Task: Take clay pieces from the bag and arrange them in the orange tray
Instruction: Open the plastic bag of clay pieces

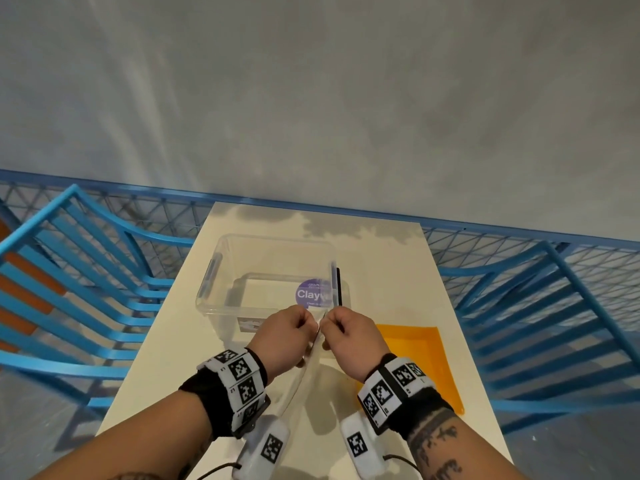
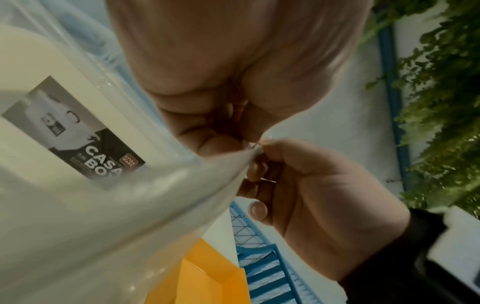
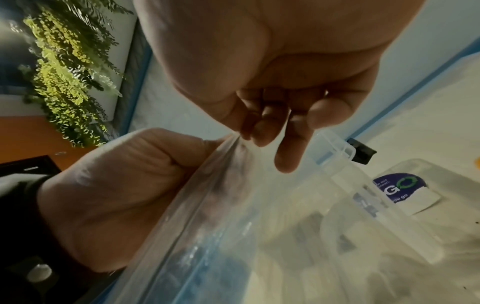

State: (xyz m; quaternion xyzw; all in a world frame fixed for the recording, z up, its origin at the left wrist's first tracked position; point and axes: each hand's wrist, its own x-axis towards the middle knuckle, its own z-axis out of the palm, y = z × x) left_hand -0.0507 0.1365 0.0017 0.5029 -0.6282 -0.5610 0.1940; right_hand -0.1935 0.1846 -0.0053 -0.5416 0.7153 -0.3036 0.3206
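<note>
Left hand (image 1: 289,332) and right hand (image 1: 351,336) side by side — each grip pinched tight, knuckles nearly touching.

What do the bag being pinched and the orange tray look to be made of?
The bag: thin, clear, flexible plastic film; it creases, and the left hand and right hand pinch its top. The orange tray: apparently rigid moulded plastic, smooth with a slight sheen and a raised rim.

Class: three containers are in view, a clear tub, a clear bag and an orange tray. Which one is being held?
The bag. The left hand and right hand pinch its top edge, while the tub and tray sit untouched on the table.
</note>
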